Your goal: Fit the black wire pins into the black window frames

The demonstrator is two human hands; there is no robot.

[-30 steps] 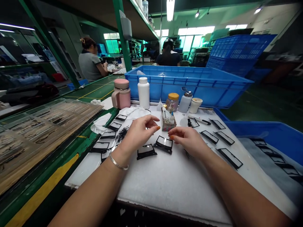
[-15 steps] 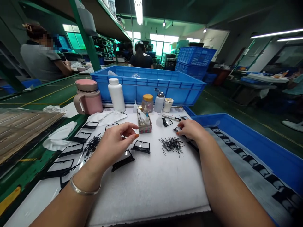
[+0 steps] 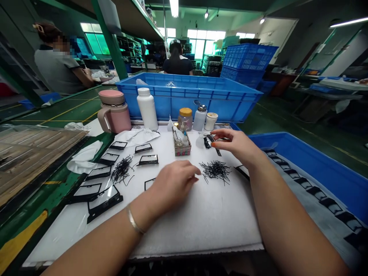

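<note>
Although the fingers (image 3: 194, 172) of the left hand (image 3: 172, 180) are curled, nothing is gripped; they are placed just beside a tangled pile of short black strands (image 3: 215, 171), lying in all directions on a white foam pad (image 3: 201, 226). The right hand's (image 3: 237, 145) fingertips (image 3: 215, 132) are held slightly parted above a black strip (image 3: 215, 147); a grip cannot be confirmed. Black-framed clear panels (image 3: 148, 160) are laid left of the pile, long axes crosswise.

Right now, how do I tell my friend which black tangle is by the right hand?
Start at the blue crate, then come down the white pad. Below the right hand lies a tangle of black strands. The other tangle sits further left, among black frames.
</note>
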